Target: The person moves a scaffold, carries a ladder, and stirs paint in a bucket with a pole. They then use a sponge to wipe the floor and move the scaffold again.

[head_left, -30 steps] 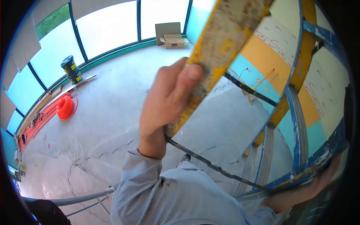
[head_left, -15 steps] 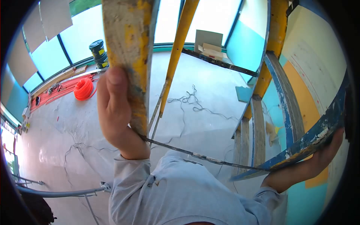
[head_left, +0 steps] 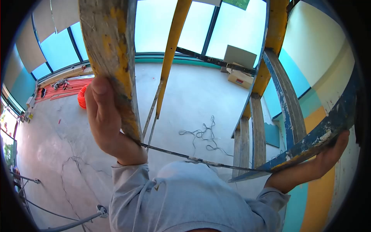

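Note:
A worn yellow and blue stepladder (head_left: 170, 58) fills the space in front of my body, held by both hands. My left hand (head_left: 103, 120) is closed round the lower part of the scuffed left rail (head_left: 112, 50), thumb towards me. On the right, my right hand (head_left: 315, 168) grips the paint-spattered blue rail (head_left: 309, 149) from below; the rail partly hides its fingers. A thin dark bar (head_left: 201, 159) crosses between the two sides, close to my chest. The ladder's flat steps (head_left: 257, 127) show at the right.
An orange coil (head_left: 81, 97) and red rods (head_left: 63, 88) lie at the left. Loose cable (head_left: 206, 133) is spread over the pale floor ahead. Cardboard boxes (head_left: 239, 78) stand by the windows. A metal pole frame (head_left: 77, 223) is at lower left, and a painted wall (head_left: 322, 127) runs along the right.
The boxes and cable have shifted right and lower in view. The left rail has moved left, now covering the black buckets and part of the coil. Both hands keep their hold on the ladder.

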`<state>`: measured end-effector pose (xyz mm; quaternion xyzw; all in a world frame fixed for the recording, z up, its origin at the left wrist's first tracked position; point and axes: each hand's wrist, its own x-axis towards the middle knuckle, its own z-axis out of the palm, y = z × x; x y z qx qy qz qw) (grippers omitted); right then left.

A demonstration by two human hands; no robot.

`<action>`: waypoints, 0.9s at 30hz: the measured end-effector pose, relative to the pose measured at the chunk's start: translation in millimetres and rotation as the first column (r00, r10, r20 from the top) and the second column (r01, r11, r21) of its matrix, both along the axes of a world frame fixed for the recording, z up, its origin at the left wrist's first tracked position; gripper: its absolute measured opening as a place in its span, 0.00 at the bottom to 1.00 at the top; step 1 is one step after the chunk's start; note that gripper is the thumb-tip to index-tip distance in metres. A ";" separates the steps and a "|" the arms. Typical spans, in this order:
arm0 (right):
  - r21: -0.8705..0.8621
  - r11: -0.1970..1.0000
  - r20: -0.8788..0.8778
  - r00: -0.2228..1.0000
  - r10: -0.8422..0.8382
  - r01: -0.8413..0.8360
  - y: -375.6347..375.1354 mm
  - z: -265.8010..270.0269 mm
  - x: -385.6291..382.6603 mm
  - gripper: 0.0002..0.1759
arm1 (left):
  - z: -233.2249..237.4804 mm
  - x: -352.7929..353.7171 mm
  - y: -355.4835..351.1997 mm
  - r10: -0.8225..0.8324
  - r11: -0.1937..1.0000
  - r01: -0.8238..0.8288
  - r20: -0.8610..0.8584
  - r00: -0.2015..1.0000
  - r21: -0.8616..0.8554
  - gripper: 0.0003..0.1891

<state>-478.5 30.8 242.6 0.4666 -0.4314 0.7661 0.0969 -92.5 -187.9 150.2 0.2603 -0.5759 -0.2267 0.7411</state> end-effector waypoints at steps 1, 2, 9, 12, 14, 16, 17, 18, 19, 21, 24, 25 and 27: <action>-0.008 1.000 0.008 1.000 0.002 -0.002 1.9 -3.2 -4.9 0.36 | -0.5 -2.7 0.7 -0.005 1.000 0.005 0.007 1.000 -0.006 0.33; -0.022 1.000 0.006 1.000 0.006 -0.006 2.6 -4.6 -10.8 0.36 | -1.3 -5.4 1.5 -0.010 1.000 0.011 0.013 1.000 -0.012 0.33; 0.006 0.994 -0.014 0.994 0.106 -0.106 6.7 -10.4 -51.2 0.33 | 9.6 -25.6 14.8 0.009 0.998 -0.003 0.074 0.997 -0.071 0.34; 0.033 0.995 -0.047 0.994 0.099 -0.098 6.6 -14.8 -69.1 0.35 | 12.3 -24.3 35.9 0.075 0.994 -0.062 0.152 0.986 -0.088 0.35; 0.071 0.997 -0.035 0.999 0.020 -0.017 8.3 -15.2 -72.3 0.40 | 9.9 -18.5 52.4 0.112 0.992 -0.097 0.187 0.976 -0.085 0.36; 0.040 0.998 -0.040 0.998 0.050 -0.048 4.1 -10.5 -69.7 0.39 | 12.7 -16.9 59.6 0.123 0.991 -0.111 0.190 0.974 -0.074 0.37; 0.028 0.998 -0.050 0.997 0.061 -0.059 1.1 -7.6 -68.3 0.39 | 13.8 -16.1 63.0 0.129 0.991 -0.118 0.192 0.973 -0.069 0.38; 0.052 0.996 -0.059 0.995 0.075 -0.072 -4.2 -11.1 -67.6 0.39 | 9.8 -21.4 60.4 0.134 0.990 -0.125 0.187 0.973 -0.059 0.38; 0.070 0.994 -0.068 0.994 0.089 -0.084 -6.1 -11.1 -61.7 0.39 | 10.2 -22.4 60.6 0.139 0.990 -0.131 0.181 0.974 -0.056 0.38; 0.069 0.994 -0.079 0.992 0.094 -0.088 -12.6 -9.7 -56.5 0.38 | 9.1 -22.3 56.0 0.196 0.980 -0.187 0.182 0.963 -0.068 0.38; 0.107 0.990 -0.095 0.990 0.103 -0.093 -8.5 -8.5 -54.8 0.39 | 7.3 -22.6 53.8 0.163 0.985 -0.148 0.203 0.966 -0.085 0.38; 0.091 0.993 -0.125 0.989 0.083 -0.072 -9.4 -9.4 -55.1 0.40 | 14.0 -23.0 48.8 0.142 0.986 -0.121 0.207 0.968 -0.113 0.38; 0.100 0.995 -0.192 0.980 0.046 -0.027 -9.3 -6.8 -50.3 0.41 | 19.0 -22.3 43.9 0.115 0.988 -0.089 0.214 0.970 -0.127 0.38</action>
